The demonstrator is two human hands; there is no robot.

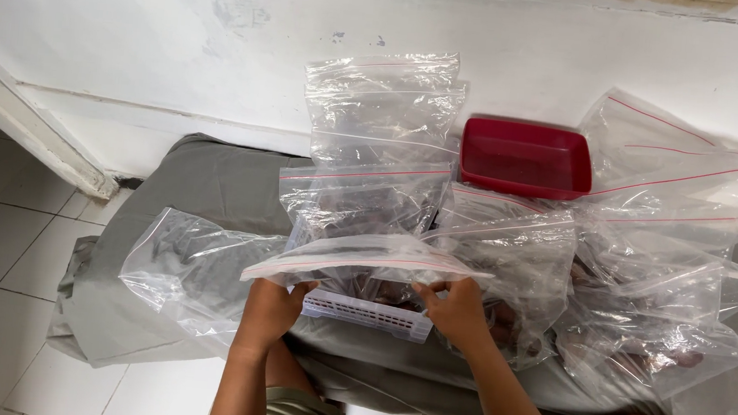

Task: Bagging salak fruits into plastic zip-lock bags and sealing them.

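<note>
Head view shows two hands: the left hand (274,302) and the right hand (454,308) each pinch one side of a clear zip bag (355,256), held over one white slotted basket (368,314). One red tray (525,158) stands by the wall. Many more clear bags (378,109) lie on one grey cloth (209,183); their number I cannot count.
</note>
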